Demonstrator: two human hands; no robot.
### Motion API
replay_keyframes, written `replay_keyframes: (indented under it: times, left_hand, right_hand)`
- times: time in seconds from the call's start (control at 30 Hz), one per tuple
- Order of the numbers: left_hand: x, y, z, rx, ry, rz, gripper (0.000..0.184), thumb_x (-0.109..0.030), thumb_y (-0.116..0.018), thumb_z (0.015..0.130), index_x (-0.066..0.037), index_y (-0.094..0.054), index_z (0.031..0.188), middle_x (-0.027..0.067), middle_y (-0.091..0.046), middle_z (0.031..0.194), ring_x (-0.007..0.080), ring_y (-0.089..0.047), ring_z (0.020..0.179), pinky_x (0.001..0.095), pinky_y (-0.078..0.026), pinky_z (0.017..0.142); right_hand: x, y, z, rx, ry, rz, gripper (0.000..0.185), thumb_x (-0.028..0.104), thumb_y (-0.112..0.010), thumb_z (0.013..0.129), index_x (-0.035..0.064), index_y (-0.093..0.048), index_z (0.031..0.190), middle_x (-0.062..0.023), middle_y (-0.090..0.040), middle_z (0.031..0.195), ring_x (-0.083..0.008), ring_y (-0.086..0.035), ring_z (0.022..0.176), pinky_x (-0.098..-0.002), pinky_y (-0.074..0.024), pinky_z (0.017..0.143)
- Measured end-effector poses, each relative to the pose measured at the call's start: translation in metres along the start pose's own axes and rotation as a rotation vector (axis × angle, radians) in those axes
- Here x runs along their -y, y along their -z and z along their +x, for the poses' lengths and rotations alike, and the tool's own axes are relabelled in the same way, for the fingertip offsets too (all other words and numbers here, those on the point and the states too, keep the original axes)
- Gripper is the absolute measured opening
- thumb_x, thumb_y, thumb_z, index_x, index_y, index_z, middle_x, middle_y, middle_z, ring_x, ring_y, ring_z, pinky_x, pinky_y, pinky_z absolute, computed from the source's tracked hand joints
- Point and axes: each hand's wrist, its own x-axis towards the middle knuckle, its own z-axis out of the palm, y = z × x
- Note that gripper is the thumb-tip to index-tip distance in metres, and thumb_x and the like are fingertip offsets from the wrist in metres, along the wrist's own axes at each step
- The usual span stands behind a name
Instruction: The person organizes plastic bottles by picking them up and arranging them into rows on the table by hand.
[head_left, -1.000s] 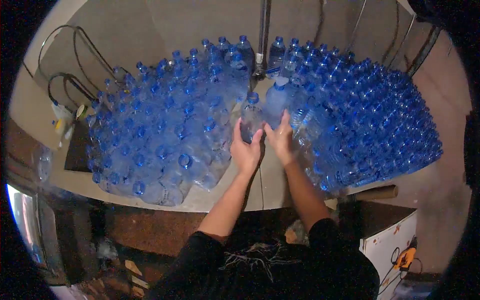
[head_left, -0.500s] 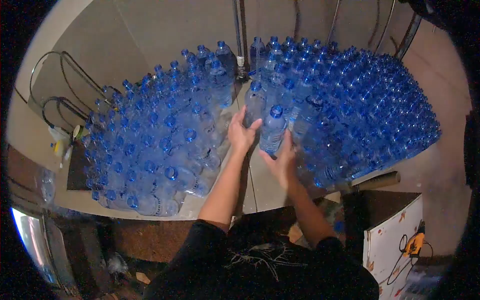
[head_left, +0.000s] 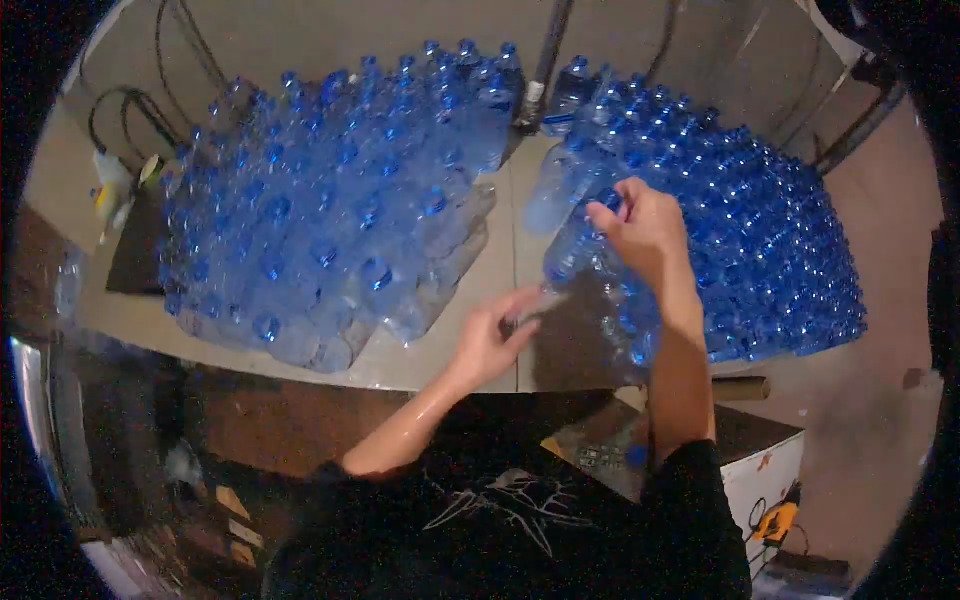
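My right hand (head_left: 648,228) is closed at the blue-tinted neck of a clear plastic bottle (head_left: 573,248), at the near left edge of the right-hand group. The bottle leans, its base toward the lower left. My left hand (head_left: 492,340) is lower, over the front of the pale worktop (head_left: 400,362); its thumb and fingers are apart, slightly blurred, and I see nothing held. Another clear bottle (head_left: 548,195) stands just beyond the bottle in my right hand.
Many clear bottles with blue necks fill the left group (head_left: 320,220) and the right group (head_left: 760,240). A strip of worktop runs between them. A dark pole (head_left: 545,65) rises at the back. A cardboard tube (head_left: 740,388) and a white box (head_left: 765,470) are at the lower right.
My right hand has moved up and right, from a bottle's side to a bottle's neck. My left hand has drawn back toward the front edge. The whole view has shifted.
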Motion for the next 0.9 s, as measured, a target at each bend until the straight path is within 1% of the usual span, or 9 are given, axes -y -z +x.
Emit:
replay_keyframes:
  times: [0.1,0.2,0.3,0.43,0.5,0.57,0.67,0.8,0.9]
  left_hand:
    - [-0.031,0.059,-0.061,0.202,-0.143,0.139,0.03,-0.013,-0.068,0.085,-0.006,-0.067,0.114,0.0109,-0.07,0.101,0.0251,-0.067,0.096,0.0339,-0.052,0.08]
    - [-0.044,0.125,-0.112,0.098,-0.122,0.126,0.03,-0.016,-0.073,0.082,-0.007,-0.068,0.111,0.0106,-0.07,0.102,0.0239,-0.068,0.095,0.0326,-0.052,0.08]
    - [-0.058,0.201,-0.155,-0.14,-0.031,0.134,0.033,-0.017,-0.075,0.079,-0.006,-0.069,0.109,0.011,-0.07,0.105,0.0246,-0.067,0.096,0.0344,-0.052,0.082]
    - [-0.059,0.313,-0.213,-0.565,-0.141,0.327,0.025,-0.011,-0.075,0.079,-0.003,-0.071,0.103,0.0117,-0.072,0.095,0.021,-0.068,0.087,0.0309,-0.052,0.08]
    - [-0.049,0.369,-0.237,-0.749,-0.132,0.328,0.022,-0.008,-0.073,0.08,-0.001,-0.071,0.101,0.0112,-0.072,0.094,0.0183,-0.068,0.087,0.0299,-0.052,0.08]
    - [-0.033,0.42,-0.25,-0.911,-0.107,0.195,0.024,-0.007,-0.071,0.082,0.001,-0.069,0.104,0.0099,-0.071,0.096,0.0165,-0.067,0.089,0.0291,-0.052,0.081]
    - [-0.003,0.488,-0.238,-0.989,-0.159,-0.068,0.04,-0.008,-0.072,0.082,0.002,-0.06,0.12,0.0103,-0.067,0.109,0.0158,-0.064,0.099,0.0281,-0.05,0.085]
    - [0.019,0.552,-0.199,-0.854,-0.24,0.002,0.058,-0.012,-0.078,0.078,-0.004,-0.054,0.13,0.0104,-0.061,0.124,0.0175,-0.059,0.111,0.0314,-0.048,0.092]
    - [0.039,0.57,-0.17,-0.804,-0.268,0.211,0.07,-0.019,-0.083,0.071,-0.007,-0.053,0.133,0.0115,-0.06,0.128,0.0224,-0.059,0.115,0.0352,-0.048,0.095]
  right_hand:
    - [-0.001,0.001,0.005,0.024,0.037,-0.072,0.046,0.037,-0.074,0.071,-0.0012,-0.068,0.097,-0.0189,-0.068,0.075,-0.0353,-0.066,0.069,-0.0432,-0.0528,0.065]
    - [0.035,0.013,0.016,0.021,0.043,-0.203,0.045,0.036,-0.073,0.071,-0.0019,-0.069,0.095,-0.02,-0.067,0.074,-0.0348,-0.067,0.068,-0.0438,-0.052,0.063]
    - [0.093,0.044,0.038,-0.107,0.26,-0.135,0.037,0.031,-0.073,0.076,-0.0016,-0.067,0.092,-0.018,-0.066,0.07,-0.0306,-0.065,0.062,-0.04,-0.0508,0.059]
    - [0.157,0.115,0.123,-0.284,0.507,-0.127,0.032,0.029,-0.064,0.088,0.0022,-0.066,0.105,-0.0059,-0.068,0.09,-0.0168,-0.062,0.08,-0.0308,-0.05,0.071]
    - [0.252,0.147,0.143,-0.265,0.482,-0.025,0.034,0.029,-0.065,0.089,-0.0005,-0.066,0.105,-0.0028,-0.065,0.087,-0.0131,-0.059,0.075,-0.0276,-0.0477,0.066]
    - [0.382,0.153,0.122,-0.13,0.398,0.123,0.029,0.02,-0.069,0.087,-0.007,-0.068,0.095,-0.0096,-0.063,0.074,-0.0156,-0.059,0.062,-0.0273,-0.0479,0.053]
    - [0.45,0.116,0.16,-0.016,0.728,0.361,0.033,0.026,-0.066,0.089,-0.0061,-0.066,0.097,-0.0043,-0.056,0.065,-0.0121,-0.053,0.055,-0.0254,-0.0449,0.051]
    - [0.546,-0.001,0.173,0.187,0.779,0.35,0.037,0.039,-0.058,0.091,0.0073,-0.066,0.109,0.0054,-0.056,0.081,-0.0055,-0.05,0.071,-0.0232,-0.0413,0.058]
    - [0.594,-0.106,0.15,0.402,0.659,0.4,0.029,0.034,-0.06,0.09,0.0079,-0.071,0.096,0.0033,-0.051,0.067,-0.0065,-0.05,0.053,-0.023,-0.0386,0.044]
